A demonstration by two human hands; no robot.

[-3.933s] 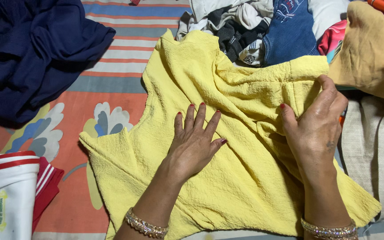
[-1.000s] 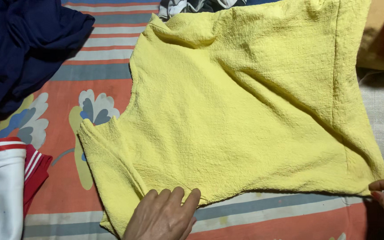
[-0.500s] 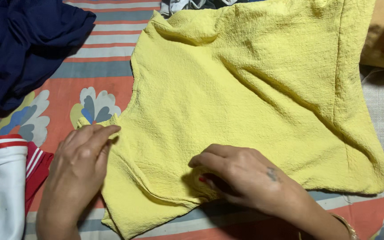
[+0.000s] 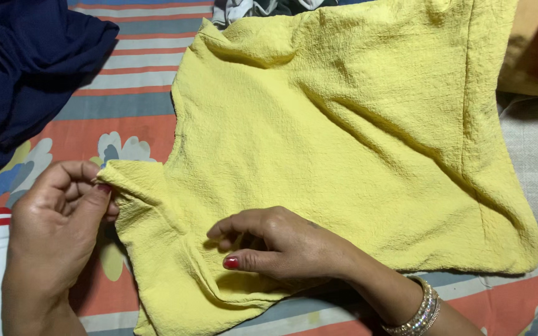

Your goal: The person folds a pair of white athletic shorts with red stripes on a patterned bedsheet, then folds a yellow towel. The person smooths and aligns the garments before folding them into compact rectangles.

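From the head camera, I am looking down at a yellow top (image 4: pixel 344 143) lying spread on a striped floral sheet (image 4: pixel 126 93). My left hand (image 4: pixel 54 227) is pinching the sleeve tip between thumb and fingers. My right hand (image 4: pixel 278 246) is closing loosely on the fabric by the armpit. As I judge it, the body is lying smoothed; folding is barely starting.
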